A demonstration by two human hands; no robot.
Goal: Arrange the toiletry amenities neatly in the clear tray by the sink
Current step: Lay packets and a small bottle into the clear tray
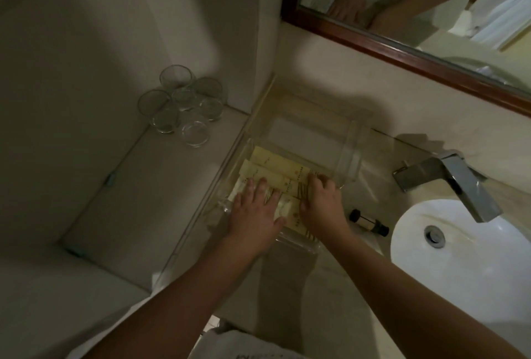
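A clear plastic tray point(290, 117) lies on the counter left of the sink. Several flat cream-yellow amenity packets point(275, 167) lie side by side in its near half. My left hand point(255, 213) rests flat on the packets at their left ends, fingers spread. My right hand point(323, 204) presses with curled fingers on their right ends, by the tray's right wall. Neither hand lifts anything. The tray's far half holds a pale flat item point(296, 131), unclear in the dim light.
Several clear drinking glasses point(181, 105) stand on the shelf at the left. A small bottle with a dark cap point(369, 222) lies between tray and white sink point(448, 258). A metal tap point(454, 180) overhangs the basin. A wood-framed mirror point(402, 48) hangs behind.
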